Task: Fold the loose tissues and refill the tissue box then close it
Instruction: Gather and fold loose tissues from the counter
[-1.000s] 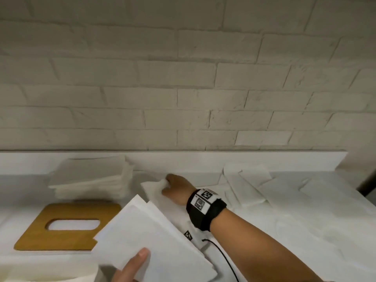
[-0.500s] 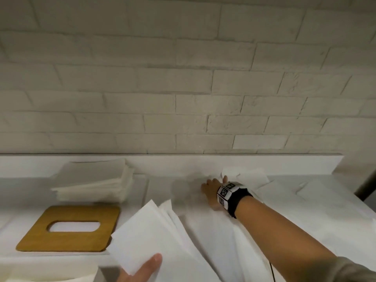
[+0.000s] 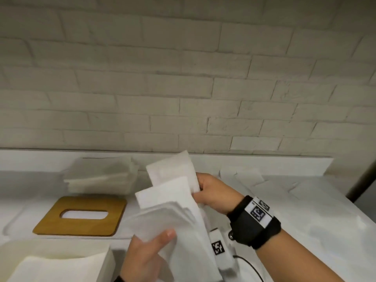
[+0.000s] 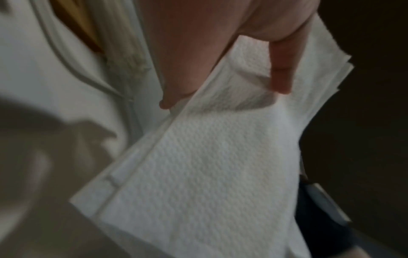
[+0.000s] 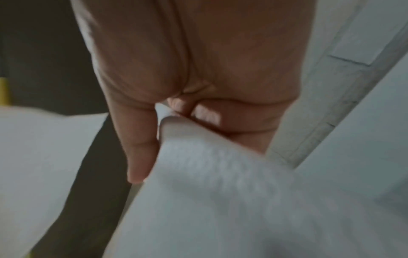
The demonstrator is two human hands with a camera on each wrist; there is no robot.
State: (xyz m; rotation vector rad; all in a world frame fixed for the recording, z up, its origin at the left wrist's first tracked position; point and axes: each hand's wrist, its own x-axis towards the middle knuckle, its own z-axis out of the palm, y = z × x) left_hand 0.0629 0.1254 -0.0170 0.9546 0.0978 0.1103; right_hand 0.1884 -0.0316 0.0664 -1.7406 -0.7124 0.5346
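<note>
White worktop (image 3: 305, 231) carries the rest: folded stack (image 3: 101, 176) at its back edge, wooden lid (image 3: 81, 216) off, box (image 3: 61, 261) at the front edge part-filled. My left hand (image 3: 146, 253) clamps a sheaf (image 3: 173, 218); my right hand (image 3: 213, 192) pinches one tissue (image 3: 173, 171). Loose ones remain; filling and closing are left.

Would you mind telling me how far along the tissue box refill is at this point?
Partly done. A folded stack sits by the wall, and the open box already holds tissues. In hand: the left hand holds a sheaf while the right hand adds another tissue. Left: loose tissues at right, and the wooden lid is off.
</note>
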